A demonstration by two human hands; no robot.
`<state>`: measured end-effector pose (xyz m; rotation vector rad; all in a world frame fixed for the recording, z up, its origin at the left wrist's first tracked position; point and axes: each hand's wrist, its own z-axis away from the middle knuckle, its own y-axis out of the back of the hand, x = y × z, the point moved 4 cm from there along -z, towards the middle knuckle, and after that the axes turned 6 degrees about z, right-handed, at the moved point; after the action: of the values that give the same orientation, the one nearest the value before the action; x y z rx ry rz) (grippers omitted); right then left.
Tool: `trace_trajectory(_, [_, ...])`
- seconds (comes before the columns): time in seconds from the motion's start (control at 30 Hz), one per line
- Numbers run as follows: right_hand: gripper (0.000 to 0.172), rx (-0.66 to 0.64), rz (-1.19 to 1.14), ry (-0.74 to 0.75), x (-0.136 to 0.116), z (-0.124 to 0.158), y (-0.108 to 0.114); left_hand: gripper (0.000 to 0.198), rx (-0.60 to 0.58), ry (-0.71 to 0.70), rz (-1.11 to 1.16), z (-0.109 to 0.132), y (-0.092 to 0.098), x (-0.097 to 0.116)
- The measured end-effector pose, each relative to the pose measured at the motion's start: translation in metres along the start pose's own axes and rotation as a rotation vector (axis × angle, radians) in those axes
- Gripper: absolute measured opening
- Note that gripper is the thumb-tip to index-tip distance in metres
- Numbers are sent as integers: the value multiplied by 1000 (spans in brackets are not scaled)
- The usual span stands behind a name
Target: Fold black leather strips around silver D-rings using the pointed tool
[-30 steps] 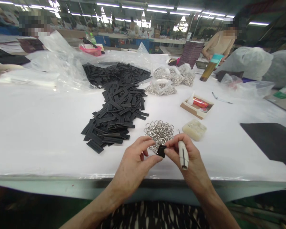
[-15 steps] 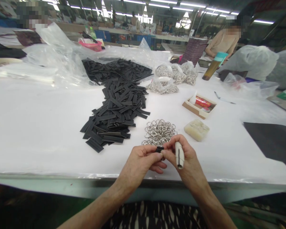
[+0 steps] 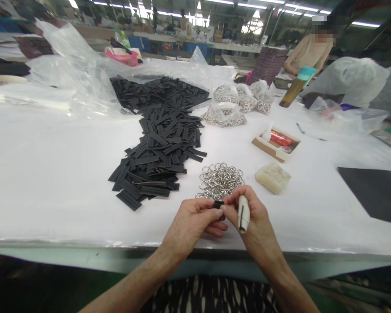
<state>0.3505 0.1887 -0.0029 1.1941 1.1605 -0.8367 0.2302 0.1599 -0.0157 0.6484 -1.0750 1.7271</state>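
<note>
A small folded black strip (image 3: pixel 218 204) is pinched between the fingertips of my left hand (image 3: pixel 195 219) and my right hand (image 3: pixel 252 213), near the table's front edge. My right hand also grips an awl-like tool (image 3: pixel 243 216) with an off-white wrapped handle; a thin metal end shows above the fingers. Whether a ring sits inside the strip is hidden by my fingers. Just beyond my hands lies a heap of silver metal rings (image 3: pixel 220 179). To its left spreads a large pile of flat black strips (image 3: pixel 159 152).
A yellowish waxy block (image 3: pixel 273 178) lies right of the rings, with a shallow box (image 3: pixel 270 150) of tubes behind it. Farther back are plastic bags of rings (image 3: pixel 226 115), a tilted bottle (image 3: pixel 298 87) and a pen (image 3: pixel 309 132). Black sheet (image 3: pixel 374 195) lies right; a co-worker (image 3: pixel 311 52) stands beyond.
Both hands keep their pinch on the black strip, almost in place. The handled tool has tilted slightly in my right hand. The view has shifted a little.
</note>
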Motion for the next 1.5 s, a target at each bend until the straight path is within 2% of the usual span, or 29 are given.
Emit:
trace_trajectory(0.2, [12,-50,4,-7,-1,-4,-1,18,-11,5,-16,1,0,1])
trace_trajectory(0.37, [16,-69,-28,-15,-1,-5,-2,15,-21,4,4,2,2,2])
trace_trajectory(0.6, [14,-5,-17,-40,2,-2,-6,13,24,-1,64,-2,8,-3])
trace_trajectory(0.77, [14,-13,-5,-27,2,-3,-7,11,54,1,88,-2,10,-5])
trace_trajectory(1.5, [11,10,51,8,0,-1,-6,10,55,-25,81,-2,8,-8])
